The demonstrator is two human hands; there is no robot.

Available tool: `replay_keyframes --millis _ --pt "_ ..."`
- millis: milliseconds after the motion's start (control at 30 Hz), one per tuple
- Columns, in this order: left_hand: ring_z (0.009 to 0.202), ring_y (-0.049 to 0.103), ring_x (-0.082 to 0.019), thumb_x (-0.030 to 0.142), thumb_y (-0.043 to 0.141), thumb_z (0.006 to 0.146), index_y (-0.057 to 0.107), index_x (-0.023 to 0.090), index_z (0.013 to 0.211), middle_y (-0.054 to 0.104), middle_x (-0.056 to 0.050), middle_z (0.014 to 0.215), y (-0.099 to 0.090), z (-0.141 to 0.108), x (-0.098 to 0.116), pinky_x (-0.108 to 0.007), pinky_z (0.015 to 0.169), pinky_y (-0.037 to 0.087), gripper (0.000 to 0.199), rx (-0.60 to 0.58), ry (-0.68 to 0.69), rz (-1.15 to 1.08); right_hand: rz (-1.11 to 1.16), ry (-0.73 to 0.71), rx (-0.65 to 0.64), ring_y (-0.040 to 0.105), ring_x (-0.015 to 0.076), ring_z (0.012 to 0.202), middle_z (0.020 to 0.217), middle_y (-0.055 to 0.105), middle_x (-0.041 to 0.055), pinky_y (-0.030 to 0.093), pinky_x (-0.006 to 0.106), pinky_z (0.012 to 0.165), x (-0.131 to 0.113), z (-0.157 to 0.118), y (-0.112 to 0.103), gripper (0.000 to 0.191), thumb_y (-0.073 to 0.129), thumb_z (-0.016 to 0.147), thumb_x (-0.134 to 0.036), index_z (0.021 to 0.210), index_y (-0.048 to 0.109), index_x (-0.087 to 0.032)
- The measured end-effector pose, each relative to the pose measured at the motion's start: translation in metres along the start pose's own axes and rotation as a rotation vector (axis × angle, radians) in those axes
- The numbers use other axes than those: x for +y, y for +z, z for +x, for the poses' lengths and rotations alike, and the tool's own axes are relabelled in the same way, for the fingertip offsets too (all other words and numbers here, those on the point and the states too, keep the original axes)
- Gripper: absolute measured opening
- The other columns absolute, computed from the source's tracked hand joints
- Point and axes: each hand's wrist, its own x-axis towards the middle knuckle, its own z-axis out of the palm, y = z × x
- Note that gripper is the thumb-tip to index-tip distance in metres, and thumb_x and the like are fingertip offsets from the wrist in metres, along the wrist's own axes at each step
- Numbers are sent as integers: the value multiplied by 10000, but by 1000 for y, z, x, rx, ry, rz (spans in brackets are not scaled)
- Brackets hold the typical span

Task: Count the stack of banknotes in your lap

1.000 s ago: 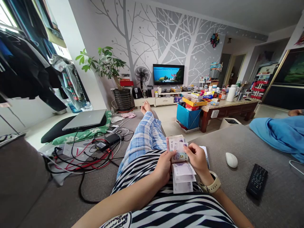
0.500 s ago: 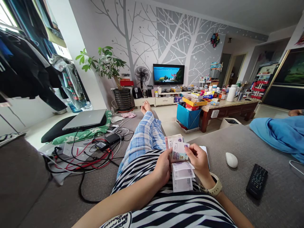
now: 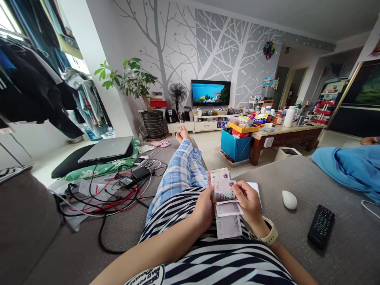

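At lower right, a stretch of sofa (image 3: pixel 299 178) parts mouse (image 3: pixel 289 200) from right hand (image 3: pixel 248 200); at lower centre, left hand (image 3: pixel 204 208) clasps banknotes (image 3: pixel 222 188), right pinching one's right edge.

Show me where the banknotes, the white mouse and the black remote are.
Banknotes (image 3: pixel 223 189): head view, on the printed face of an upper note.
White mouse (image 3: pixel 289 200): head view, on the middle of its top shell.
Black remote (image 3: pixel 321 226): head view, on the middle of its button side.
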Motion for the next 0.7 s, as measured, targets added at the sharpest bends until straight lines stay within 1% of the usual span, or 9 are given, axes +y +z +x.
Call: replay_keyframes --millis 267,367,467,567,633,700 --pt "857 712 -264 239 573 775 688 59 1012 749 -155 936 1 0 1 -376 820 567 319 -25 6 -22 31 -2 19 452 100 607 675 529 -4 350 216 566 0 0 1 290 528 928 -427 827 579 -160" --pt "851 714 -263 237 571 779 687 57 1010 749 -153 930 2 -1 2 -376 821 567 315 -22 -2 -16 53 -14 20 430 95 575 634 499 -14 340 216 546 -3 -1 0 302 521 931 -428 793 573 -164" --pt "846 717 -262 239 583 780 684 57 1012 749 -155 929 3 -2 2 -379 827 566 311 17 -18 -16 121 -33 -8 430 99 548 587 487 -7 347 222 535 -6 -1 -1 393 453 957 -449 705 555 -164" --pt "851 718 -251 236 591 781 681 58 1020 747 -159 946 3 -2 2 -367 839 562 311 36 -20 -38 176 27 -36 442 99 521 570 527 5 361 224 525 -4 1 1 420 461 944 -476 676 544 -164" --pt "829 717 -243 236 595 779 679 60 999 745 -160 947 2 -2 2 -359 818 564 294 34 -23 -34 154 93 -3 442 96 517 564 520 -8 361 217 519 2 5 2 379 554 891 -487 692 538 -164" --pt "770 710 -231 239 607 772 678 67 956 745 -151 903 1 -3 3 -348 763 568 262 31 -28 -14 119 136 50 442 95 535 578 497 -20 359 208 517 7 8 3 372 628 834 -497 699 526 -166"
